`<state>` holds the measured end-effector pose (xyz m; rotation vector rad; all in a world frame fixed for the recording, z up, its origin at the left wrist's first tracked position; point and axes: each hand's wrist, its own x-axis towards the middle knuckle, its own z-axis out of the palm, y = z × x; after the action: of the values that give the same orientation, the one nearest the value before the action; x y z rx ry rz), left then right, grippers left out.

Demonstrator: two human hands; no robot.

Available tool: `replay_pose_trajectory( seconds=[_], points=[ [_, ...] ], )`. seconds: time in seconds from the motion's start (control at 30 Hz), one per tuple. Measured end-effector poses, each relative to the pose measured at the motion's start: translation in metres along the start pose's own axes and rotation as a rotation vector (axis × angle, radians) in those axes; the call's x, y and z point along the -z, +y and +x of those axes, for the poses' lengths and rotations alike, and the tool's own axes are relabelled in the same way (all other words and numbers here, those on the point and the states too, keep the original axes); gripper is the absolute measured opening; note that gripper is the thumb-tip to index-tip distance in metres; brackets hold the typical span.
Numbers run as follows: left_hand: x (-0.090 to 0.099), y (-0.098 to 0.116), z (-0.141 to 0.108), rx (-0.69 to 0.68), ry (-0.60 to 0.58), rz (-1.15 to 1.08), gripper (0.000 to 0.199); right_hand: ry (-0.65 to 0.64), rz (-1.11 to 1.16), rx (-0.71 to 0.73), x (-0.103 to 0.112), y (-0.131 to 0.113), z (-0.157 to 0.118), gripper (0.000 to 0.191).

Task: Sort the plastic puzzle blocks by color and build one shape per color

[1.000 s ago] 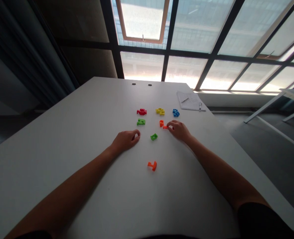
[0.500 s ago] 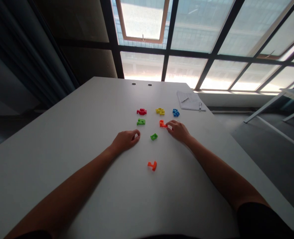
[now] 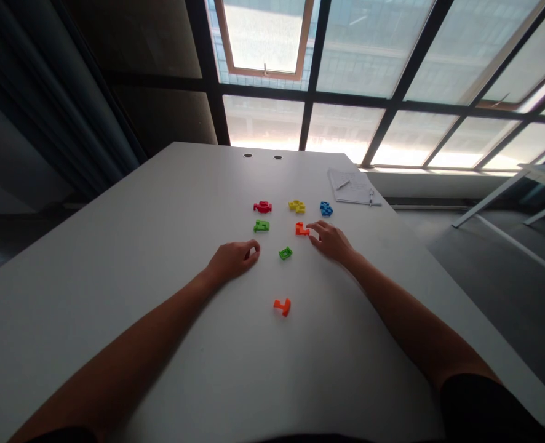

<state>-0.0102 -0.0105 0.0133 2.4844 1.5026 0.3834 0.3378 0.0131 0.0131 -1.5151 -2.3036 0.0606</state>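
Note:
My right hand (image 3: 330,240) rests on the white table beside an orange plastic piece (image 3: 302,229). Its thumb and index finger are parted and hold nothing, their tips just right of that piece. My left hand (image 3: 234,259) lies curled on its side, thumb and forefinger tips meeting in a loop with nothing visible inside. Between the hands sits a small green piece (image 3: 285,253) with an opening in its middle. Past my left hand lies a larger green piece (image 3: 262,226). Closer to me is a T-shaped orange piece (image 3: 282,307).
A red piece (image 3: 262,207), a yellow piece (image 3: 296,207) and a blue piece (image 3: 326,209) form a row farther back. At the table's right edge lie papers (image 3: 353,187) with pens. Two round cable holes mark the far end of the table (image 3: 198,166).
My right fingers have parted and let go of the orange piece, which now lies by itself, turned slightly. My left hand has stayed still.

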Motion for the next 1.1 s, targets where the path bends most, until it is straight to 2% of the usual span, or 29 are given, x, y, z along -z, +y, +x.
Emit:
replay_pose_trajectory(
  seconds=[0.07, 0.13, 0.23, 0.3, 0.33, 0.43, 0.53, 0.67, 0.9, 1.1],
  points=[
    [0.0, 0.0, 0.0, -0.001, -0.003, -0.002, 0.031, 0.005, 0.018, 0.025, 0.009, -0.009, 0.001, 0.027],
    [-0.001, -0.001, 0.0, -0.003, -0.004, 0.0, 0.031, -0.083, 0.092, 0.129, 0.021, -0.023, 0.002, 0.018],
    [-0.003, -0.002, 0.001, -0.003, 0.008, 0.008, 0.03, -0.421, 0.27, 0.345, 0.037, -0.056, -0.001, 0.009],
    [-0.005, -0.003, 0.001, -0.005, 0.019, 0.016, 0.029, -0.631, 0.354, 0.436, 0.043, -0.081, -0.007, 0.014],
    [-0.005, -0.003, 0.001, -0.008, 0.024, 0.019, 0.029, -0.688, 0.367, 0.468, 0.044, -0.093, -0.011, 0.019],
    [-0.005, -0.004, 0.001, -0.021, 0.03, 0.022, 0.028, -0.762, 0.326, 0.523, 0.042, -0.12, -0.023, 0.028],
    [-0.005, -0.004, 0.001, -0.025, 0.03, 0.017, 0.029, -0.798, 0.282, 0.535, 0.039, -0.129, -0.028, 0.027],
    [-0.006, -0.005, 0.001, -0.022, 0.031, 0.016, 0.029, -0.812, 0.256, 0.484, 0.043, -0.113, -0.023, 0.024],
    [-0.006, -0.005, 0.002, -0.011, 0.018, 0.009, 0.029, -0.778, 0.105, 0.205, 0.059, -0.05, -0.002, 0.03],
    [-0.005, -0.004, 0.001, -0.008, 0.025, 0.013, 0.029, -0.62, 0.093, -0.028, 0.058, -0.009, 0.004, 0.039]
  ],
)
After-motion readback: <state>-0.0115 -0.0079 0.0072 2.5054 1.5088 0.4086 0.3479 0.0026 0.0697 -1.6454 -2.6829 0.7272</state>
